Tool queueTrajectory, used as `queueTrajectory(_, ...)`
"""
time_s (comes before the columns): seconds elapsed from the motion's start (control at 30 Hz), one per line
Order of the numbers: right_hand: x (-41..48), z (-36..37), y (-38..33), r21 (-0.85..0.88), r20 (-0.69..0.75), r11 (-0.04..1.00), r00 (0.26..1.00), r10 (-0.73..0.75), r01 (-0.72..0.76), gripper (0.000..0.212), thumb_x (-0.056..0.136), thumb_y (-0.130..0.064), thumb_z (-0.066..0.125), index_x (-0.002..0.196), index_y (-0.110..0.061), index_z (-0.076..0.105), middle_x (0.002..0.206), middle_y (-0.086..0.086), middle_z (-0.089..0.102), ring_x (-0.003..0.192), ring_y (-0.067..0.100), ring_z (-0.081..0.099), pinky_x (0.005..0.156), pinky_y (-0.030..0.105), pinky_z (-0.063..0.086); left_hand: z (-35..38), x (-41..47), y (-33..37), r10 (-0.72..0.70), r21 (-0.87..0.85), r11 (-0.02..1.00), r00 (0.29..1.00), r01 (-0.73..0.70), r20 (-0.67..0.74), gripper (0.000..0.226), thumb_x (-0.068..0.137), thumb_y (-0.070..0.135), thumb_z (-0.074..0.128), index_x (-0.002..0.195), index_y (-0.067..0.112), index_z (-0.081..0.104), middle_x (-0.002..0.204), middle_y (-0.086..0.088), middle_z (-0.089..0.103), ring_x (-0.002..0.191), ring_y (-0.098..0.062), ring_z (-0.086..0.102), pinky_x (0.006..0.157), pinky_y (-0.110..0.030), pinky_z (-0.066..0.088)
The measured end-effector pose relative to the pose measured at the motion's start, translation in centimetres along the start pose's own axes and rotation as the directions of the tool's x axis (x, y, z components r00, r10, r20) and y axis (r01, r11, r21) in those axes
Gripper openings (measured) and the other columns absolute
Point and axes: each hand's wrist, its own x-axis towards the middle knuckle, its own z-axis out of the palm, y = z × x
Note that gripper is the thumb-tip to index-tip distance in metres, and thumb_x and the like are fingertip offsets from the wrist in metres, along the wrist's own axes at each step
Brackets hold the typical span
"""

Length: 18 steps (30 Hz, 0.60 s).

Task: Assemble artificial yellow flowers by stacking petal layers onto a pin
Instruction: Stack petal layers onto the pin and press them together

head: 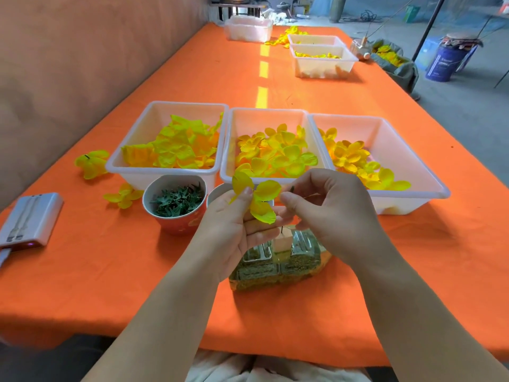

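My left hand (234, 230) pinches a yellow petal layer (260, 198) between thumb and fingers, just above the table's middle. My right hand (327, 208) is close beside it, its thumb and forefinger pinching a small green piece (292, 189) with a thin stem. Below both hands a thin dark pin (282, 230) stands upright in a small pale block (282, 242), fixed on a clear bottle (275, 264) lying on its side. Three white bins hold loose yellow petals: left (165, 139), middle (270, 150), right (380, 155).
A cup of green calyx pieces (176, 202) stands left of my hands, with a second cup's rim (217, 193) behind my left hand. Two finished yellow flowers (92, 162) (124, 195) lie on the orange tablecloth (110, 257). A white power bank (29, 219) sits far left. More bins (322, 59) stand farther back.
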Motion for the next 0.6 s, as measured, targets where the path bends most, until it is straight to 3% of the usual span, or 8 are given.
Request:
queueTrajectory(0.07, 0.1, -0.1, -0.4, -0.064, 0.008, 0.998, 1.0, 0.012, -0.011, 0.012, 0.086, -0.022, 0.074, 0.076, -0.023, 0.068, 0.069, -0.009, 0.074, 0.069, 0.007, 0.074, 0.081, 0.055, 0.054, -0.1, 0.1, -0.1, 0.001, 0.003, 1.0, 1.0, -0.001, -0.017, 0.03, 0.105, 0.03, 0.042, 0.11, 0.015, 0.068, 0.09, -0.015, 0.076, 0.078, -0.026, 0.076, 0.061, -0.029, 0.061)
queueTrajectory(0.27, -0.3, 0.1, -0.9, -0.144, -0.051, 0.989, 0.997, -0.052, 0.044, 0.017, 0.081, -0.028, 0.079, 0.07, -0.026, 0.066, 0.071, -0.011, 0.073, 0.069, 0.008, 0.073, 0.078, 0.052, 0.056, -0.2, 0.0, -0.2, 0.012, -0.006, 1.0, 1.0, -0.012, 0.01, 0.03, 0.106, 0.028, 0.041, 0.108, 0.015, 0.067, 0.09, -0.016, 0.077, 0.082, -0.028, 0.076, 0.062, -0.029, 0.061)
queueTrajectory(0.47, 0.1, 0.6, 0.1, -0.064, -0.023, 0.995, 0.997, -0.076, 0.074, 0.02, 0.081, -0.016, 0.08, 0.069, -0.021, 0.065, 0.068, -0.003, 0.072, 0.061, 0.01, 0.072, 0.067, 0.042, 0.06, -0.2, 0.2, -0.3, 0.01, -0.009, 1.0, 1.0, -0.01, 0.003, 0.029, 0.105, 0.028, 0.042, 0.111, 0.013, 0.067, 0.089, -0.013, 0.077, 0.076, -0.025, 0.076, 0.059, -0.028, 0.061)
queueTrajectory(0.6, -0.2, 1.3, 2.2, -0.199, -0.034, 0.974, 0.993, -0.114, 0.105, 0.031, 0.075, -0.022, 0.083, 0.06, -0.033, 0.058, 0.073, -0.008, 0.063, 0.065, 0.003, 0.055, 0.063, 0.027, 0.043, -0.7, 0.3, -0.3, -0.002, 0.085, 0.996, 0.999, 0.005, -0.04, 0.031, 0.105, 0.035, 0.044, 0.116, 0.017, 0.066, 0.098, -0.01, 0.077, 0.076, -0.026, 0.076, 0.051, -0.028, 0.06)
